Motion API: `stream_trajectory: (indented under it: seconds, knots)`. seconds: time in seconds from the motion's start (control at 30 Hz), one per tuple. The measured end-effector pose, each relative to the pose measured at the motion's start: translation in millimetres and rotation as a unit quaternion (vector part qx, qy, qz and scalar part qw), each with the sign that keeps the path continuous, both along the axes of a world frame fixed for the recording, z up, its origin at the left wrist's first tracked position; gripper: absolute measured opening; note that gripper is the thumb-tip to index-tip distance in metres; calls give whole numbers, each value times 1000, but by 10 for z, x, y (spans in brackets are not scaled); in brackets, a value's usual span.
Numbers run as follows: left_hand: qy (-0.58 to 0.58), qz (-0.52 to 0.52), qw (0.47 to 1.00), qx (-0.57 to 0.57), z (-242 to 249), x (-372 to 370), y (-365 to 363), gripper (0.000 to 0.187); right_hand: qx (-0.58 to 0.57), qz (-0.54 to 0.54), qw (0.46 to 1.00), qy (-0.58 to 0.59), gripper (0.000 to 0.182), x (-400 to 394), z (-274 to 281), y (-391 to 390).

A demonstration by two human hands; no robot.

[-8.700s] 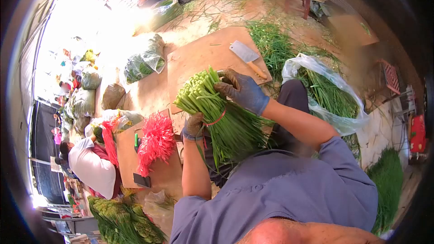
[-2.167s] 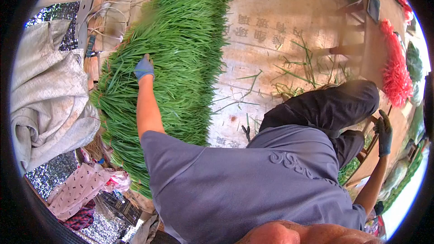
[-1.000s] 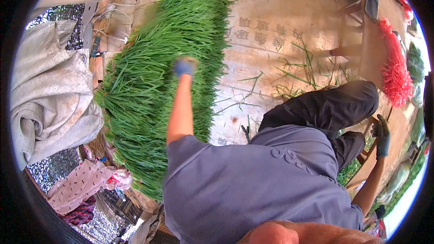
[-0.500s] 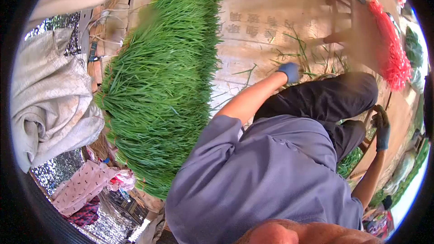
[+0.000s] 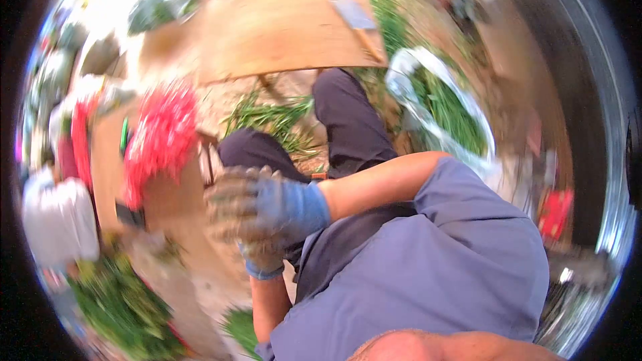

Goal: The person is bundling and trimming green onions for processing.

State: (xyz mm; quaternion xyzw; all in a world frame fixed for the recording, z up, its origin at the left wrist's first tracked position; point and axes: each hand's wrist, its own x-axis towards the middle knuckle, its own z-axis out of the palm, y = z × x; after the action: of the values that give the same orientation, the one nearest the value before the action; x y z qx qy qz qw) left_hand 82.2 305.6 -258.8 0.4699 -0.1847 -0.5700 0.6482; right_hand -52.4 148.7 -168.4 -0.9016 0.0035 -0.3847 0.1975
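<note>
Wooden board (image 5: 281, 27): cleaver (image 5: 354, 17) on it. Low board (image 5: 107, 160): red ties (image 5: 160, 137) on it.

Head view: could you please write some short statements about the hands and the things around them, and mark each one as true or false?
1. Both the right hand and the left hand wear gloves. True.
2. The hands are stretched far apart. False: they are close together in front of the body.
3. The cleaver lies on the wooden board. True.
4. The bundle of ties beside the hands is yellow. False: it is red.
5. The clear plastic bag holds green stalks. True.
6. One hand holds the cleaver. False: it lies well away from both hands.
</note>
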Motion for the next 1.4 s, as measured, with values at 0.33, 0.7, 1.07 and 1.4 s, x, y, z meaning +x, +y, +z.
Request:
stream_trajectory:
  seconds: [0.33, 0.7, 1.07, 1.4]
  knots:
    - [-335, -331, 878, -84, 549, -1074, -2332, 46, 241, -669, 700, -62, 34, -3874, -1501, -1035]
    - [-827, -274, 422, -251, -1370, -1780, -4988, 60, 293, -776, 461, 315, 74, -5616, -2747, -1057]
    - [-806, -225, 538, -105, -1442, -3210, -5103, 77, 533, -582, 512, 338, 82, -7027, -3646, -2099]
    - [-748, -245, 603, -134, -1106, -3161, -5032, 64, 510, -640, 457, 347, 89, -7985, -2750, -1740]
